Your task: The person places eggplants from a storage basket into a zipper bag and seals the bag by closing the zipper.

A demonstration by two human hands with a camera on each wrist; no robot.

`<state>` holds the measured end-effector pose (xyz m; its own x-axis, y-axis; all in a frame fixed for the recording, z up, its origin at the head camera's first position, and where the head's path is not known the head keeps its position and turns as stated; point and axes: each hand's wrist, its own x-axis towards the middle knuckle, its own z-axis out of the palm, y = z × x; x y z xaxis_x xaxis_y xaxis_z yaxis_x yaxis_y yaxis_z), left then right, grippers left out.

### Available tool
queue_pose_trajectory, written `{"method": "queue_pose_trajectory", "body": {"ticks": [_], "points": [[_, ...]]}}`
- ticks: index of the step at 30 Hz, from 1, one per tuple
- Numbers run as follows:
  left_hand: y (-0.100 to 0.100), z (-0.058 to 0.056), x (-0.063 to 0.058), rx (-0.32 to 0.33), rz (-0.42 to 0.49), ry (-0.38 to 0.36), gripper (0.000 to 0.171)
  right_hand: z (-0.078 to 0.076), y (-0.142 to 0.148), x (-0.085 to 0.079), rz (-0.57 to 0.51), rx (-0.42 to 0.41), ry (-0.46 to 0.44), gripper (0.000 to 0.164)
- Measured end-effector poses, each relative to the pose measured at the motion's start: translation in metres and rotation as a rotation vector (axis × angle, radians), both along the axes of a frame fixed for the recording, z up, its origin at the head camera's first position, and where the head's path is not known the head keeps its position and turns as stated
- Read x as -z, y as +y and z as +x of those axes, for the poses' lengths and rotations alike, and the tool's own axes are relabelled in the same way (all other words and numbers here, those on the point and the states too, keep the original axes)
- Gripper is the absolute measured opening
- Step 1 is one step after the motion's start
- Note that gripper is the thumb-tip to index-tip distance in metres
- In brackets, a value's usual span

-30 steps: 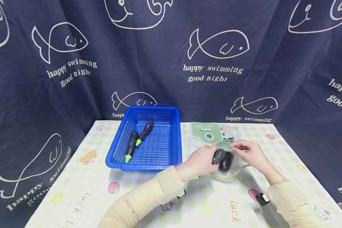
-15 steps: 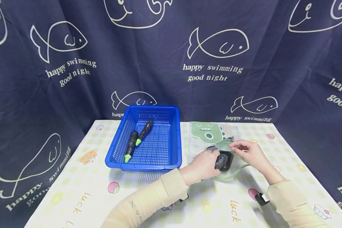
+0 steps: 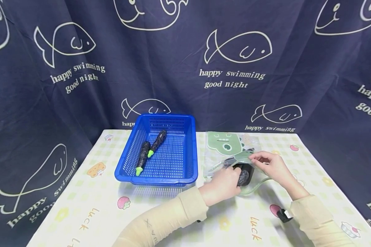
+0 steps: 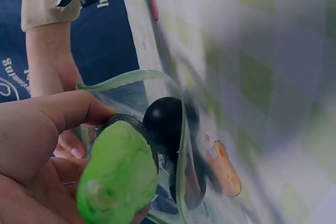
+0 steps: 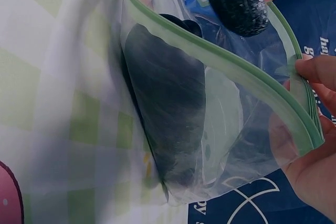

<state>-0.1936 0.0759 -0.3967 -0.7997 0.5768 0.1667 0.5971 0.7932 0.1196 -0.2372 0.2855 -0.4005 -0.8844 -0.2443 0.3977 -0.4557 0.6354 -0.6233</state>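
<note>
My left hand [image 3: 224, 185] grips a dark, wrinkled eggplant [image 4: 118, 169] by its bright green stem end. In the right wrist view the far end of this eggplant [image 5: 239, 3] sits inside the open mouth of a clear zip bag [image 5: 226, 53] with a green rim. My right hand [image 3: 270, 165] pinches the bag's rim at one corner, keeping it parted. Within the bag lie smooth dark eggplants [image 4: 170, 121]; the film and the rim partly hide them, so their number is unclear.
Left of the bag stands a blue perforated basket [image 3: 156, 180]. Two more wrinkled eggplants with green ends, one nearer [image 3: 143, 156] and one farther [image 3: 158, 141], lie in it. A dark blue printed curtain [image 3: 179, 68] hangs behind the checked table [image 3: 89, 199].
My left hand has moved right and nearer to me, with the eggplant lower at the bag's mouth. The right hand keeps its place on the rim.
</note>
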Motion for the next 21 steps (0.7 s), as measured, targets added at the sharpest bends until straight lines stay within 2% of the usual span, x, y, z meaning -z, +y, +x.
{"method": "queue_pose_trajectory", "body": {"ticks": [5, 8, 14, 21], "points": [[0.005, 0.003, 0.005, -0.014, -0.099, 0.083, 0.039, -0.001, 0.0, 0.0, 0.006, 0.002, 0.002, 0.012], [0.008, 0.005, 0.008, -0.019, -0.127, 0.097, 0.038, 0.0, 0.0, 0.0, 0.007, 0.006, -0.003, 0.011], [0.012, 0.003, 0.015, -0.023, -0.112, 0.104, 0.038, 0.0, 0.0, 0.0, 0.004, 0.005, -0.004, 0.011], [0.015, 0.001, 0.017, -0.026, -0.079, 0.094, 0.04, 0.001, -0.001, -0.001, -0.01, -0.001, -0.011, 0.012]]}}
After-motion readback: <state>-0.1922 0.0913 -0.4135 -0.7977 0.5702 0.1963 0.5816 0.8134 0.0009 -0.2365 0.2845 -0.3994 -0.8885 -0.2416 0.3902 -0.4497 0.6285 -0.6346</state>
